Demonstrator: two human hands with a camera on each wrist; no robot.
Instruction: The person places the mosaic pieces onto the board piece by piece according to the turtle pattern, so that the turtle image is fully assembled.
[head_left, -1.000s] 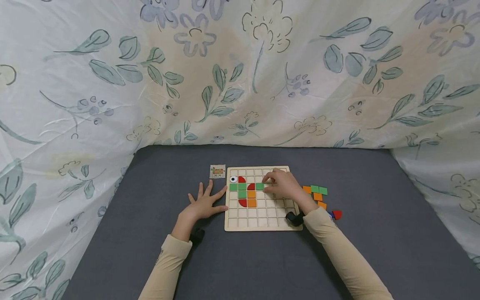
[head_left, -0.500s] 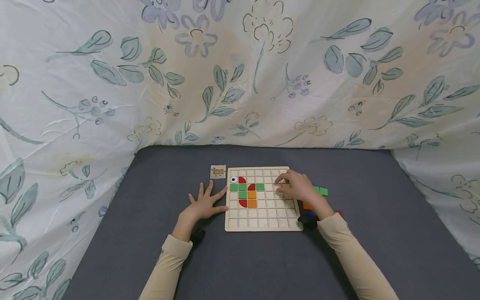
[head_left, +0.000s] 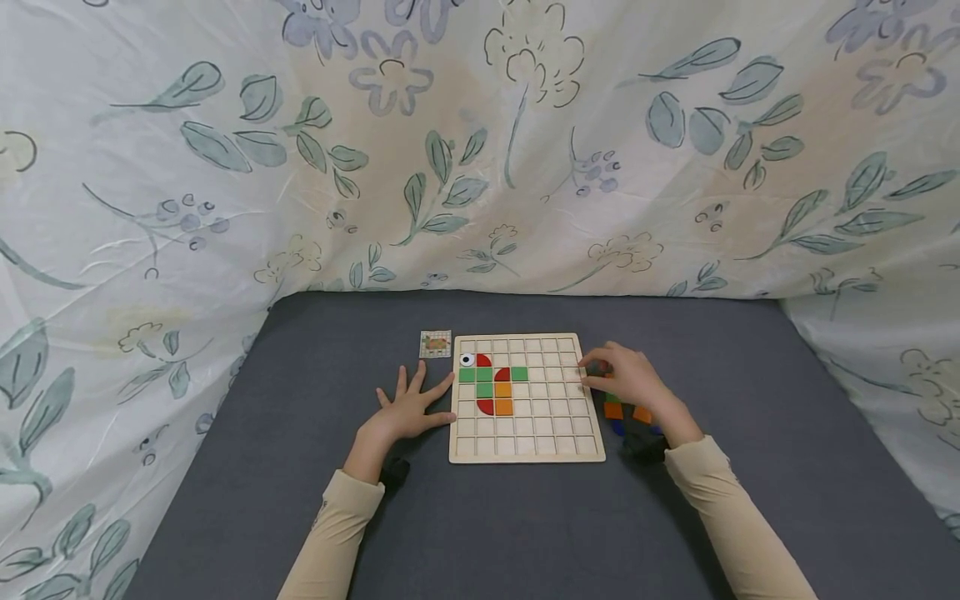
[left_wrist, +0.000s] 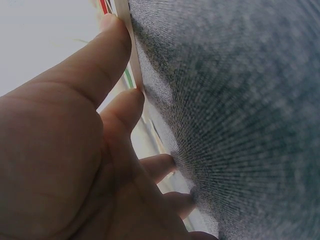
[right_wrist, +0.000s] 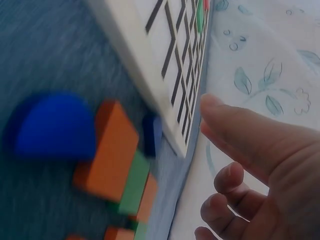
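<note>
A wooden grid board (head_left: pixel 551 433) lies on the dark cloth, with red, green and orange tiles and an eye tile (head_left: pixel 467 360) in its upper left cells. My left hand (head_left: pixel 407 412) is spread flat on the cloth, its thumb and index finger touching the board's left edge. Loosely bent and holding nothing, my right hand (head_left: pixel 633 383) hovers past the board's right edge. Below it lie loose pieces, among them an orange block (right_wrist: pixel 112 155) and a blue rounded block (right_wrist: pixel 55 127); the hand and wrist hide part of this pile in the head view.
A small picture card (head_left: pixel 436 344) lies by the board's upper left corner. Behind the table hangs a floral curtain (head_left: pixel 465 167). The dark cloth (head_left: pixel 480 533) stretches in front of the board.
My right hand has moved right, off the board from beside the green tile to above the loose pieces. The green tile stays in its cell. My left hand has not moved.
</note>
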